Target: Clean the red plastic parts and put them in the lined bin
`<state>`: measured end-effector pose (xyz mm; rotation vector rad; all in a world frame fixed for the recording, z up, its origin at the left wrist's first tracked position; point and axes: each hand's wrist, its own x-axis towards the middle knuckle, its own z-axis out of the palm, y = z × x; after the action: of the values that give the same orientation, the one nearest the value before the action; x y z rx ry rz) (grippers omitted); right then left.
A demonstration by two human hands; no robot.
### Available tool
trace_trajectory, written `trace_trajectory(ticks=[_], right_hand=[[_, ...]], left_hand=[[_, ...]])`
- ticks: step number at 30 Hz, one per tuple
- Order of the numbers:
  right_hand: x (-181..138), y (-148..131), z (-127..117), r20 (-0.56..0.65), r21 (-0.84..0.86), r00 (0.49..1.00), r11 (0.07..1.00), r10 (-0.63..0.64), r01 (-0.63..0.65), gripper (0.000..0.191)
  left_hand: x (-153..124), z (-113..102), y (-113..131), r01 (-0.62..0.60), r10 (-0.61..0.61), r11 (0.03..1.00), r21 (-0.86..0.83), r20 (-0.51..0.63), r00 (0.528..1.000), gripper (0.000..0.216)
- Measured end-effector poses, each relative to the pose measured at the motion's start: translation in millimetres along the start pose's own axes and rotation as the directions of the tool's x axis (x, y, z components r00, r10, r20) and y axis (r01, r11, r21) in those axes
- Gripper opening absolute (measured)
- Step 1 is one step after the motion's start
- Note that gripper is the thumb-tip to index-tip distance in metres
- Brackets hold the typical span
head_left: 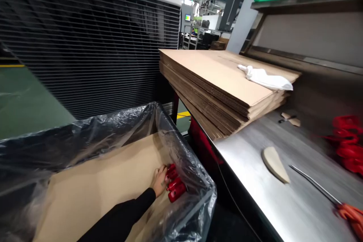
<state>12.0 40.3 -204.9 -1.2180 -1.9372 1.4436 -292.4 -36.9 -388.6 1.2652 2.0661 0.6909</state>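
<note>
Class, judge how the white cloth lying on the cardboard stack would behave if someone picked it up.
The crumpled white cloth would probably hang limp, since it lies in soft folds. It looks light: the flat brown cardboard sheets show no sag under it.

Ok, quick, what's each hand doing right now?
Left hand: down in the lined box, fingers on the red parts; whether it grips them cannot be told.
Right hand: out of view.

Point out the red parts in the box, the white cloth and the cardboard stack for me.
red parts (176, 189), head view, middle of the cluster by the hand.
white cloth (266, 79), head view, its middle fold.
cardboard stack (210, 72), head view, bare top sheet.
</note>
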Motion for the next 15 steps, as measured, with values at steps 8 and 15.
trace_trajectory(ticks=[8,15], right_hand=[[26.7,-26.9,-61.0,-0.224,-0.072,0.97,0.994,-0.098,0.084,0.055],[-62.4,-85.5,-165.6,-0.641,-0.271,0.732,0.96,-0.231,0.065,0.046]], left_hand=[[-13.5,-9.1,23.0,-0.036,0.03,0.997,-0.072,-0.076,0.997,0.042],[77.4,-23.1,183.6,-0.103,0.072,0.984,-0.144,-0.203,0.977,0.045]])
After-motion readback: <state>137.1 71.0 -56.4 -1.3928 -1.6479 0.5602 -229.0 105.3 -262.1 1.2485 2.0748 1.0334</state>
